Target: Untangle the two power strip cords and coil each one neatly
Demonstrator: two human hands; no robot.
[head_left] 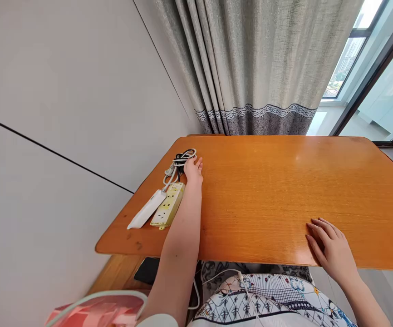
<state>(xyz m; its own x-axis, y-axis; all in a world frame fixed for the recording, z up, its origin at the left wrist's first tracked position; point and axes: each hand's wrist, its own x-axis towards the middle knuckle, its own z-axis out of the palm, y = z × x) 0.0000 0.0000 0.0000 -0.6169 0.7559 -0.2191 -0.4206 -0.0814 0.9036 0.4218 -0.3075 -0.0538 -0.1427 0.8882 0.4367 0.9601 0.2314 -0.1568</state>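
Observation:
My left hand [193, 170] reaches to the far left of the table, at the bundled white cable [190, 153] and black cable [180, 160]. Its visible fingers are slightly bent and apart; whether the hidden ones touch the cables I cannot tell. Closer to me, beside my left forearm, lie a yellowed power strip [168, 205] with several sockets and a slimmer white power strip [148, 210], side by side. A pale plug [169, 170] sits by the coils. On the right, my right hand [332, 247] rests at the table's near edge, fingers spread, holding nothing.
The orange-brown wooden table [267, 190] has rounded corners. A white wall [63, 113] stands along its left, a grey curtain [267, 59] behind. Below the near edge are a dark flat object [147, 270] and a pink translucent container [97, 313]. A thin white cord [223, 272] crosses my lap.

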